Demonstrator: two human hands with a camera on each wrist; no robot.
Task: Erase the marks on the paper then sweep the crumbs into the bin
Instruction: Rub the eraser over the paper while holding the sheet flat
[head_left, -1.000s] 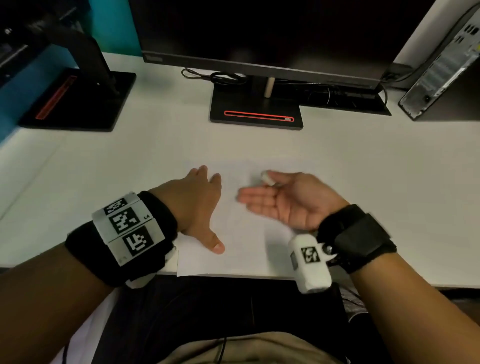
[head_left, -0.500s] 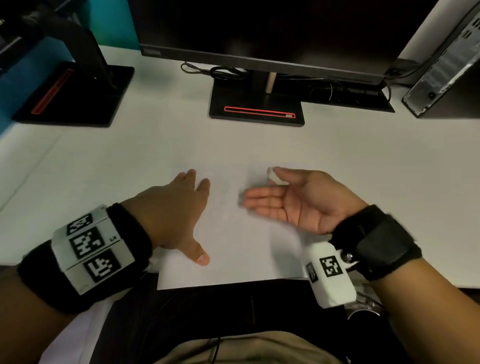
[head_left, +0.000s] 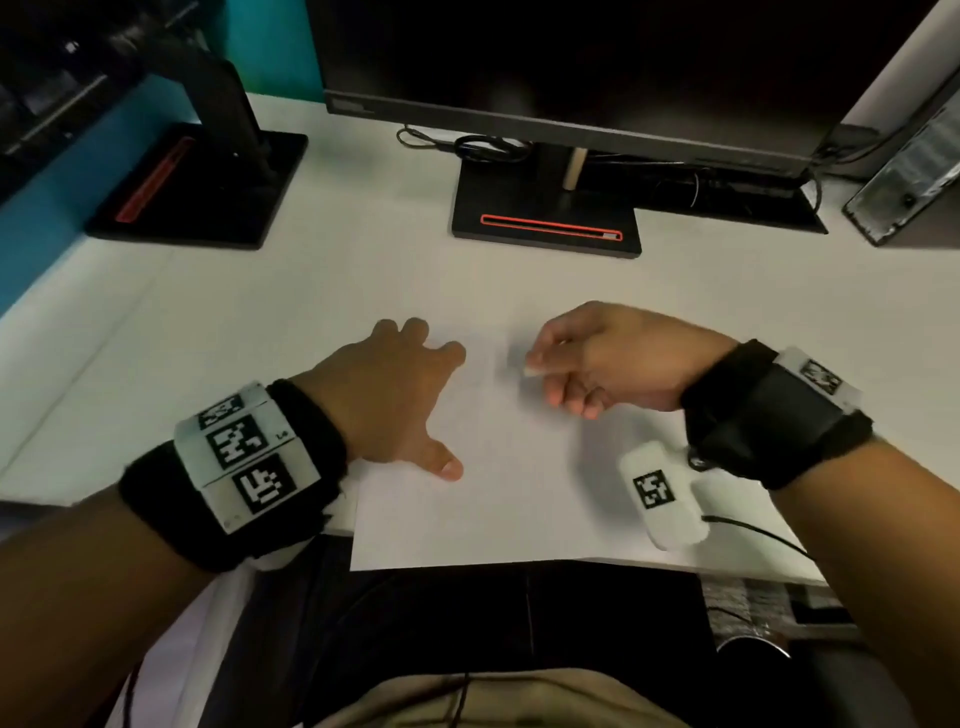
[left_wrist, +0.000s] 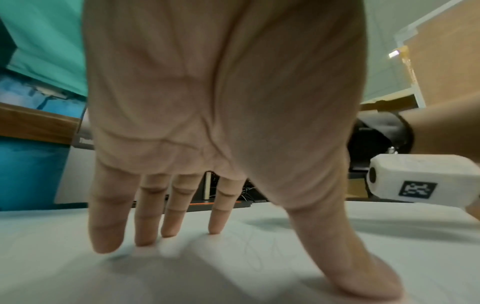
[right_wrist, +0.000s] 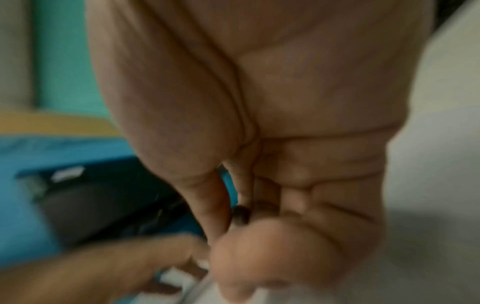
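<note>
While pinched by right hand, eraser end toward left hand.

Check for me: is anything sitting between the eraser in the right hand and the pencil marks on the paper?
Nothing visible does. The right hand pinches the eraser over bare paper; the left hand presses the sheet flat beside the faint marks, not over them.

left hand is flat, palm down, fingers spread with thumb out wide. right hand is curled up, thumb and fingertips pinched together.
</note>
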